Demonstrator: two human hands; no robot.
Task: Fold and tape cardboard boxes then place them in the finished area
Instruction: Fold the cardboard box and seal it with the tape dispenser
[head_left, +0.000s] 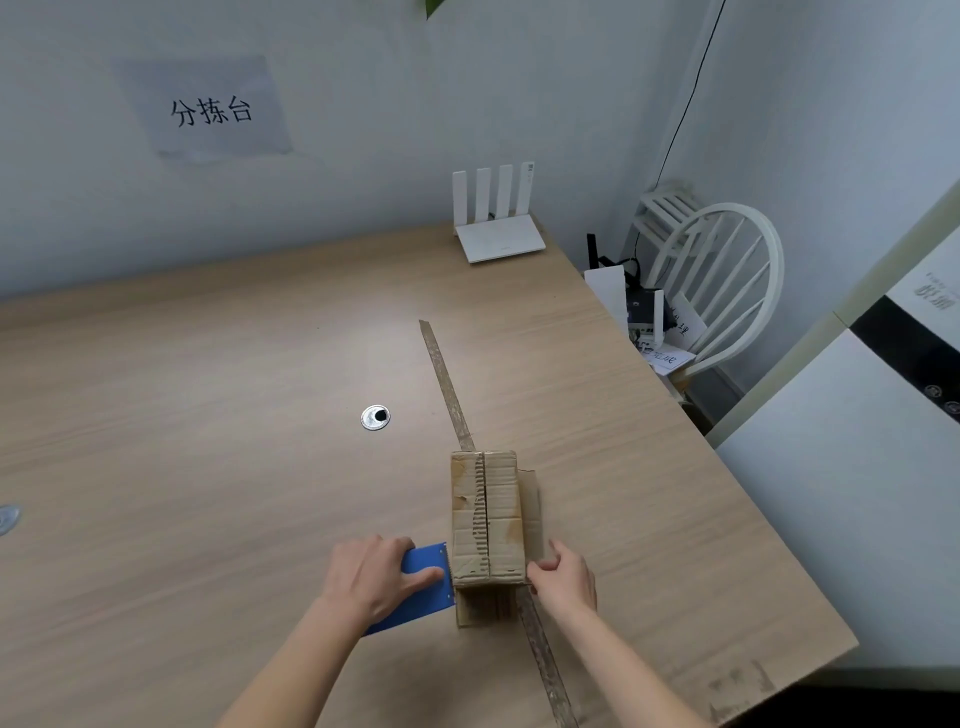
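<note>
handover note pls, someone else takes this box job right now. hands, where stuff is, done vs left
Left hand: grips the blue tape dispenser, held against the box's left side at its near end.
Right hand: fingers pinch the box's near right edge, steadying it.
Box: folded, on the table in front of the person. Top flaps closed; the centre seam looks not yet freshly taped, only old torn tape marks show.
An old tape strip runs along the table past the box.
Done: folding.
Left: tape the seam, then move the box to the finished area, which I cannot identify in this view.
</note>
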